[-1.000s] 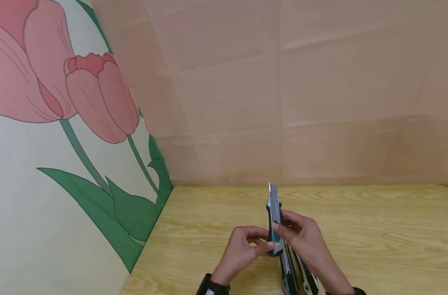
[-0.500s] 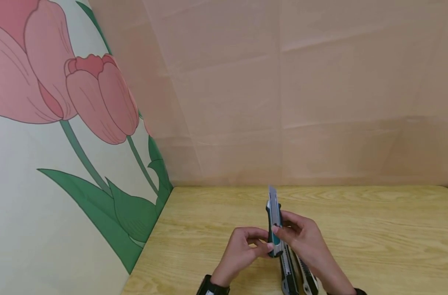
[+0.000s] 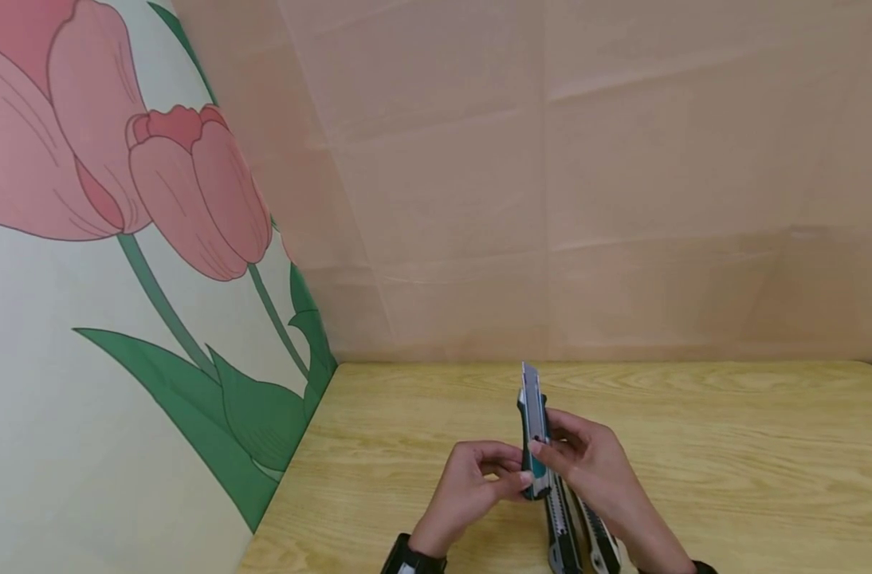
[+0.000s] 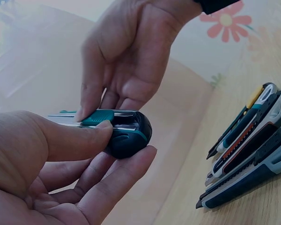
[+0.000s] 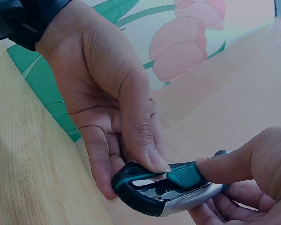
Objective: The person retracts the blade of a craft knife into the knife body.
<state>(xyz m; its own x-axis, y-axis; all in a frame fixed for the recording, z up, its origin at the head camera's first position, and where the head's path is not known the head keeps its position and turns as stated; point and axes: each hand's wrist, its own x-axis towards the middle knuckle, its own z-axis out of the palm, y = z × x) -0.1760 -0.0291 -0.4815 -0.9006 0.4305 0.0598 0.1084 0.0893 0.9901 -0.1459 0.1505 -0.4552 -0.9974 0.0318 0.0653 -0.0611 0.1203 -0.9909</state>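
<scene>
A snap-off utility knife [image 3: 532,414] with a dark and silver body is held up above the table, its blade pointing away from me. My left hand [image 3: 472,482] pinches the butt end; in the left wrist view the thumb lies on top and fingers are beneath. My right hand [image 3: 599,466] grips the knife farther up. Its thumb presses the teal slider [image 5: 185,176], as the right wrist view shows. Part of the blade sticks out of the front, visible in the head view.
On the wood-grain table [image 3: 379,446] several more utility knives lie side by side, including a grey and black one [image 4: 248,180] and one with a yellow part [image 4: 254,97]. Beige sheeting [image 3: 436,199] covers the back; a tulip-patterned wall [image 3: 199,191] stands left.
The right thumb has slid slightly back toward the butt end, and the blade tip sits a little lower in the head view. Both hands otherwise keep their places.
</scene>
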